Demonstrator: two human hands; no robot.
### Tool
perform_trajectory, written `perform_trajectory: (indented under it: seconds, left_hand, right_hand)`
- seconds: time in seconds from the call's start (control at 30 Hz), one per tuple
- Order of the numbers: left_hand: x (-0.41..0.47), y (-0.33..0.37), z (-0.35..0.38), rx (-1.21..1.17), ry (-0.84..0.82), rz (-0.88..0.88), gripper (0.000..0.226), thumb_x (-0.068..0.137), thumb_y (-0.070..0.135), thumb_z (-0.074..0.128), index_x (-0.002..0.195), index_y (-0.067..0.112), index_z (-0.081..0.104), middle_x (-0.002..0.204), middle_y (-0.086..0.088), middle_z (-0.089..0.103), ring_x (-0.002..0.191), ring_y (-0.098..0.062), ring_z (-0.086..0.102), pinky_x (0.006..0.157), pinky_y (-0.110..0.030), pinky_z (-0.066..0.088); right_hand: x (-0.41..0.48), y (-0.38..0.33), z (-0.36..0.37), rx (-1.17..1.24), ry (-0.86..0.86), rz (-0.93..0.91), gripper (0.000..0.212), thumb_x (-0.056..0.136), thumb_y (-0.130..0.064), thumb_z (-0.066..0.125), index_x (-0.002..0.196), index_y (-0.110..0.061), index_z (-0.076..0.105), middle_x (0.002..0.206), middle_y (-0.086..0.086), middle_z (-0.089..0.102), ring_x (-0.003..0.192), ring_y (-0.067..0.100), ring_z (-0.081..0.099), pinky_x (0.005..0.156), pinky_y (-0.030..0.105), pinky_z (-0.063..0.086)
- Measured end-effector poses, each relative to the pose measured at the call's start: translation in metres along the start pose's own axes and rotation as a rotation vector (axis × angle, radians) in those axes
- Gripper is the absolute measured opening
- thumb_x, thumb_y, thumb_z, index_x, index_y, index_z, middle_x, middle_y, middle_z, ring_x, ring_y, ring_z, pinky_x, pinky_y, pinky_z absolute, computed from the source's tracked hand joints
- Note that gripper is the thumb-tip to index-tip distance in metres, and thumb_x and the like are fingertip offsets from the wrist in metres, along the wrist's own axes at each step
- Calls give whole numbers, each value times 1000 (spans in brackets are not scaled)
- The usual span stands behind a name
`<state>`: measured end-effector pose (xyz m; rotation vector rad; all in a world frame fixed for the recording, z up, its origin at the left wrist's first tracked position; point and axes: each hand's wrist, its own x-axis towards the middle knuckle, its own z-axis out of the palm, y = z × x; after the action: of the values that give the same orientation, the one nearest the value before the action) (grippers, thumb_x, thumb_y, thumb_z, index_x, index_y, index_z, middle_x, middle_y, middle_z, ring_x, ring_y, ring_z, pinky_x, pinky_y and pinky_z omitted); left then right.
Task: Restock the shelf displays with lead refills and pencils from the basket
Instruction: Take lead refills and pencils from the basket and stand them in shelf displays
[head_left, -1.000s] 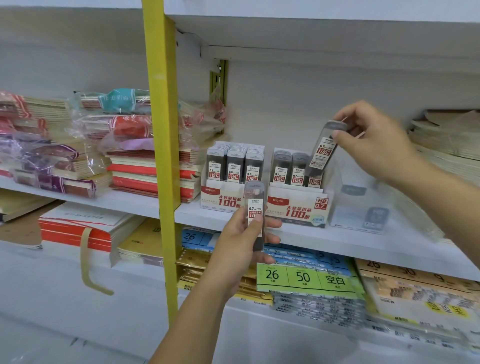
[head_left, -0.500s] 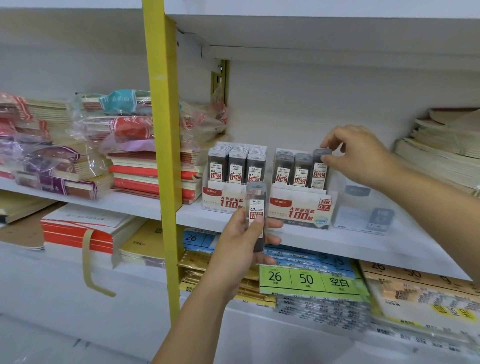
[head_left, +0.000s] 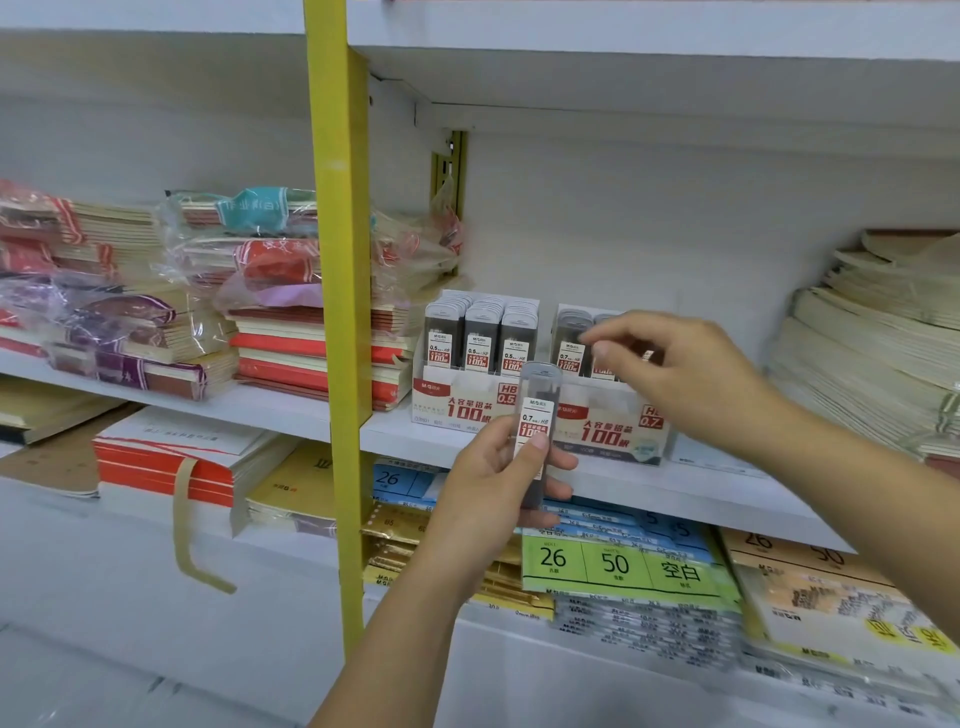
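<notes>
Two cardboard display boxes stand side by side on the white shelf, just right of the yellow upright. The 0.5 HB display box carries three full rows of 0.5 refill cases, all upright. The 0.7 HB display box, to its right, holds upright 0.7 refill cases, partly hidden by the right hand.

The left hand grips a single 0.7 HB lead refill case upright in front of the two boxes, thumb laid across its label and fingers curled behind it. The right hand reaches in from the right, thumb and forefinger drawn close together at the tops of the 0.7 refill cases. Blur hides whether they pinch one.

Stacked notebooks, some in clear wrap, lie left of the boxes. Cream paper stacks lie to the right. A green-labelled pack marked 26 and 50 rests on the shelf below.
</notes>
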<state>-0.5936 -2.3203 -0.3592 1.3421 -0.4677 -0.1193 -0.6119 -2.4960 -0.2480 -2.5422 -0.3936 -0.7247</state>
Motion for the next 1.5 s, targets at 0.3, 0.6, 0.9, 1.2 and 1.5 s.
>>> perform_trajectory:
  seconds: [0.3,0.6,0.9,1.2,1.5]
  left_hand:
    - [5,-1,2,370,186,246,12,97,41,57,106,49,60,103,24,68,98,4,61,76,-22,57]
    - [19,-17,-13,1201,220,536,60,103,44,40,157,34,18,168,6,7,153,-12,-12,125,-40,0]
    - [22,-25,-13,1230,198,522,57,103,43,43,156,37,22,168,8,-3,150,-9,-23,123,-40,-7]
    - [19,-23,-11,1125,206,545,54,101,40,48,153,36,32,168,9,4,152,-7,-18,125,-42,2]
    - [-46,-56,-16,1067,117,516,34,94,35,50,124,24,61,121,6,56,115,-9,45,93,-18,36]
  right_hand:
    - [2,-13,5,424,107,72,25,89,-16,66,99,-39,63,85,-13,72,69,-1,65,58,14,50]
    - [39,8,-8,40,233,-26,25,91,-22,64,107,-41,57,89,-22,61,77,-9,59,63,4,42]
    - [61,28,16,-144,33,36,23,82,-24,75,98,-30,59,92,-13,60,77,1,56,63,16,40]
    - [54,25,18,-399,101,28,38,87,-32,68,124,-30,60,102,-6,45,96,12,45,78,29,43]
    - [-99,12,28,84,33,-86,13,91,-37,53,102,-38,61,83,-17,61,69,7,57,60,15,42]
